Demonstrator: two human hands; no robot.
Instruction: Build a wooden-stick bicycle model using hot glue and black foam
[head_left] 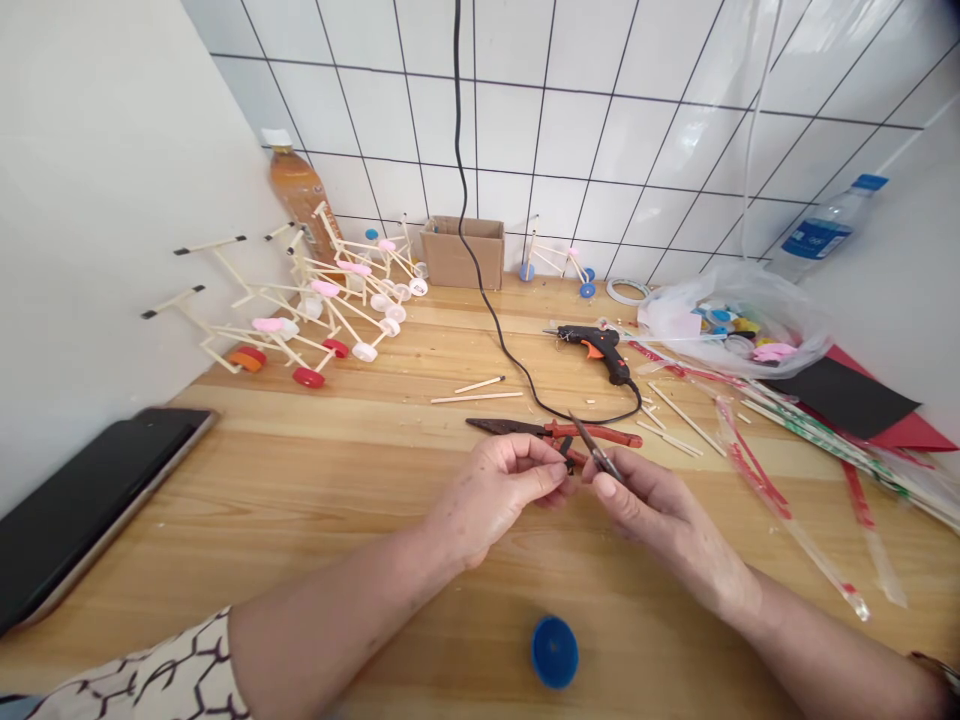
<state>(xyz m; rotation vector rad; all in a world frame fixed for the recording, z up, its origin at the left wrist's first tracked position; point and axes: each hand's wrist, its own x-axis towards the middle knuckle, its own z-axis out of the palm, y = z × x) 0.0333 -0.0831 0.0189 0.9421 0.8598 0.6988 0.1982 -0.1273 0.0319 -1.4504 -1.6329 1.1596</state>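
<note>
At the back right of the counter, a translucent plastic bag holds coloured bottle caps and a pink piece; at the back left, a white-capped bottle contains amber liquid. We cannot tell what lies inside the cardboard box. Our left hand pinches a small black strip between thumb and fingers, just before the red-handled pliers, whose long axis runs crosswise, nose leftward. Our right hand has its grip pressed around a slim pointed tool, slanting diagonally, its tip aimed up-left toward the wall. The strip's long axis is too small to tell.
</note>
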